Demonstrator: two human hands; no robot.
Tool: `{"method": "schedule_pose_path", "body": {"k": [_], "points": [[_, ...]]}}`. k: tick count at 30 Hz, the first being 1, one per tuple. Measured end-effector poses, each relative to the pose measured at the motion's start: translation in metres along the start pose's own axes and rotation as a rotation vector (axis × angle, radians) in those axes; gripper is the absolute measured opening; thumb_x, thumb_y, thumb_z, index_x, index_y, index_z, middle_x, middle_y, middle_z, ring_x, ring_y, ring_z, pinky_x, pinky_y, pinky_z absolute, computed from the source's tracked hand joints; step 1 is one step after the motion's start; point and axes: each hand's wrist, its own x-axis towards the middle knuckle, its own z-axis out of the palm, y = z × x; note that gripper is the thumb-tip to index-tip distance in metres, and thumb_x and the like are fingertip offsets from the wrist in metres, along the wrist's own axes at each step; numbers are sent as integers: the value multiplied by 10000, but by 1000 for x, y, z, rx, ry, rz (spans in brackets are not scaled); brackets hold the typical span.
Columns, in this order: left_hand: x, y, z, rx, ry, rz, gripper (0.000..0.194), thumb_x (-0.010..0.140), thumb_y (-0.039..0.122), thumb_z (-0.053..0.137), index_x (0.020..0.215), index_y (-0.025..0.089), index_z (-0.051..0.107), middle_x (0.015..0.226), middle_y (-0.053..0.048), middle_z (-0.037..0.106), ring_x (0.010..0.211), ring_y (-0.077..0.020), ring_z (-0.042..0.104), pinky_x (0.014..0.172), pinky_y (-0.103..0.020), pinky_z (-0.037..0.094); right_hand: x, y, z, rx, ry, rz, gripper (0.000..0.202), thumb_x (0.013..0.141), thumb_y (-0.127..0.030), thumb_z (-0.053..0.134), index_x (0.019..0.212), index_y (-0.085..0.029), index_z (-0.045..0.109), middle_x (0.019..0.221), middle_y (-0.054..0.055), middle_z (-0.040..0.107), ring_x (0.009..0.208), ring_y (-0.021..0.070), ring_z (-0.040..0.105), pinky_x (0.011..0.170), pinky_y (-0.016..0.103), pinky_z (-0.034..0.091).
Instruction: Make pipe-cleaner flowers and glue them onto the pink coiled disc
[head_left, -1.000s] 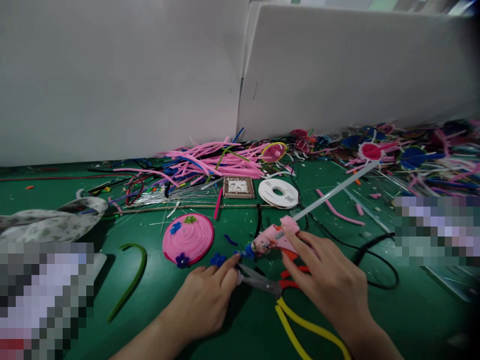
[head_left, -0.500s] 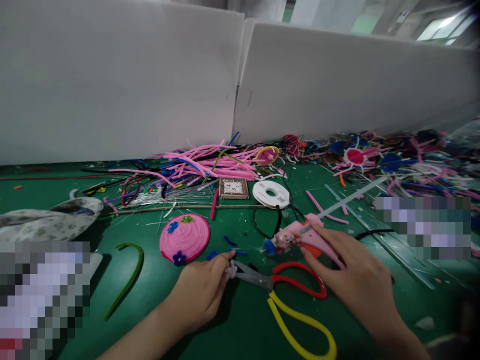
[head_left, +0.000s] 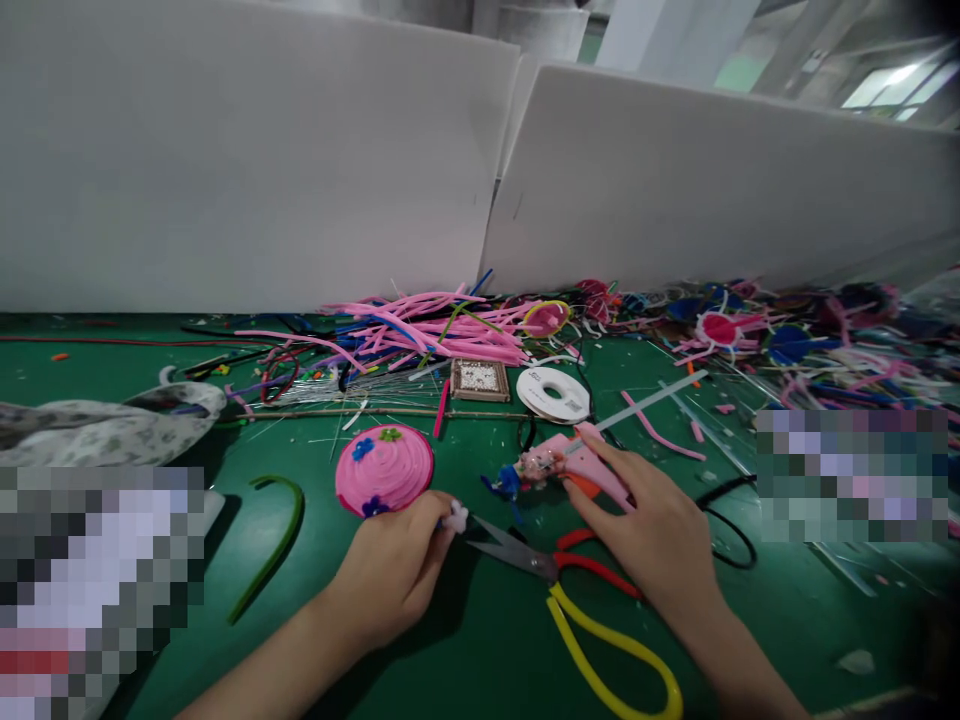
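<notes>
My left hand [head_left: 397,565] is closed, pinching a small fuzzy white flower [head_left: 454,516] between thumb and forefinger. Just behind it lies a round pink coiled disc [head_left: 390,465] with small blue and green flowers on it. My right hand [head_left: 649,515] grips a pink hot glue gun [head_left: 592,470], whose nozzle points left. Bits of blue fuzzy stem [head_left: 504,484] cluster at the nozzle. A clear glue stick [head_left: 652,400] juts from the gun's back. Scissors [head_left: 536,555] with red and yellow handles lie partly spread between my hands.
A green fuzzy stem [head_left: 281,550] lies at left, near a patterned cloth [head_left: 112,435]. Behind are a white spool [head_left: 553,394], a small framed tray of white beads [head_left: 480,380] and a heap of pink stems [head_left: 442,325]. White panels [head_left: 247,160] stand along the back.
My right hand has moved the glue gun left, and the blue bits now sit at its nozzle. My left hand has shifted slightly left with the white flower, which shows more clearly. The view has shifted.
</notes>
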Motion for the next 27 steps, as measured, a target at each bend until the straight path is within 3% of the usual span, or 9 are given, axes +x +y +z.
{"method": "schedule_pose_path", "body": {"k": [3, 6, 10, 12, 16, 22, 25, 27], "points": [[3, -3, -8, 60, 76, -102, 182, 945, 270, 353, 1006, 202, 510, 904, -51, 686, 670, -177, 646, 562, -256, 448, 6, -2, -2, 39, 11, 9, 448, 779, -334, 596, 1221, -264, 575, 1049, 22, 691, 911, 222, 655, 699, 288, 505], [7, -1, -19, 102, 98, -134, 188, 928, 287, 403, 973, 223, 574, 939, -29, 682, 688, -157, 630, 561, -231, 420, 13, -6, -5, 80, 20, 7, 436, 780, -335, 599, 1209, -253, 586, 1066, 34, 692, 913, 235, 661, 707, 302, 509], [4, 2, -35, 49, -67, -91, 146, 864, 276, 513, 870, 262, 658, 875, 22, 701, 718, -152, 631, 577, -217, 407, 22, -8, -5, 110, 52, -2, 419, 779, -331, 608, 1188, -242, 596, 1041, 50, 698, 898, 250, 666, 670, 311, 512], [1, 2, -43, 29, -162, -80, 169, 805, 212, 566, 910, 289, 674, 879, 41, 711, 676, -142, 627, 566, -214, 406, 27, -9, -4, 112, 75, -13, 425, 774, -328, 618, 1192, -256, 593, 1055, 48, 696, 905, 253, 666, 654, 308, 511], [2, 2, -51, -6, -132, -123, 364, 746, 136, 567, 1071, 288, 629, 1023, 22, 698, 691, -147, 637, 612, -239, 461, 37, -11, -4, 137, 79, -7, 449, 765, -330, 633, 1208, -273, 581, 1120, 32, 680, 961, 256, 653, 667, 302, 505], [41, 5, -34, 52, 27, -92, 303, 813, 102, 475, 1062, 166, 635, 1039, -79, 683, 986, -241, 613, 847, -358, 481, 46, -12, -2, 195, 117, 18, 439, 745, -338, 647, 1176, -267, 605, 1134, 25, 679, 1001, 260, 642, 754, 322, 501], [59, 4, -17, 18, -20, -52, 335, 819, 186, 565, 1148, 141, 607, 1127, -131, 630, 1030, -283, 586, 881, -424, 467, 46, -10, 0, 214, 140, 40, 434, 741, -338, 653, 1167, -264, 611, 1112, 37, 686, 978, 262, 651, 733, 321, 504], [67, 2, -9, -36, -60, -27, 304, 798, 231, 625, 1094, 163, 642, 1083, -109, 648, 1014, -268, 593, 877, -394, 469, 44, -8, 2, 231, 142, 56, 427, 742, -339, 651, 1160, -261, 613, 1094, 47, 690, 923, 259, 666, 694, 319, 505]]}}
